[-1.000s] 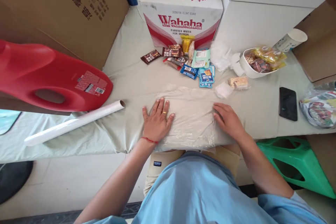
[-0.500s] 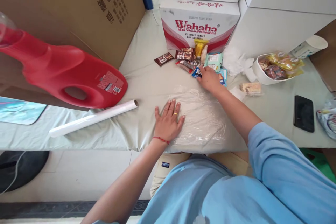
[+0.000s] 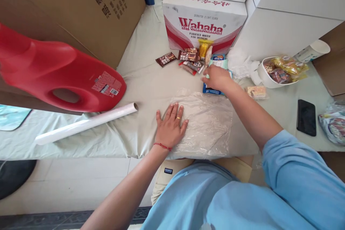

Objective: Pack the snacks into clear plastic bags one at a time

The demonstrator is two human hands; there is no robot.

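Observation:
My left hand (image 3: pixel 169 125) lies flat, fingers spread, on the left edge of a sheet of clear plastic film (image 3: pixel 206 125) smoothed over the table cloth. Over the snack pile, my right hand (image 3: pixel 217 77) is closed, with fingers and thumb bent around a snack packet. A blue snack packet (image 3: pixel 211 89) shows beneath this hand, partly covered. Just behind the hand is a mint-green packet (image 3: pixel 221 63). To its left lie brown cocoa packets (image 3: pixel 188 56), a striped dark packet (image 3: pixel 195 65) and a yellow-wrapped snack (image 3: pixel 205 49).
A Wahaha carton (image 3: pixel 203 25) stands behind the snacks. On the left are a red jug (image 3: pixel 64 75), a film roll (image 3: pixel 86 124) and a big cardboard box (image 3: pixel 88 10). Rightward are a white bowl (image 3: pixel 265 73) of snacks, a wrapped bar (image 3: pixel 256 92), a phone (image 3: pixel 306 117) and a paper cup (image 3: pixel 314 50).
My right hand has shifted slightly, and a blue packet now shows lower, nearer the film. Another blue packet has come into sight behind the mint-green one. My left hand stays on the film.

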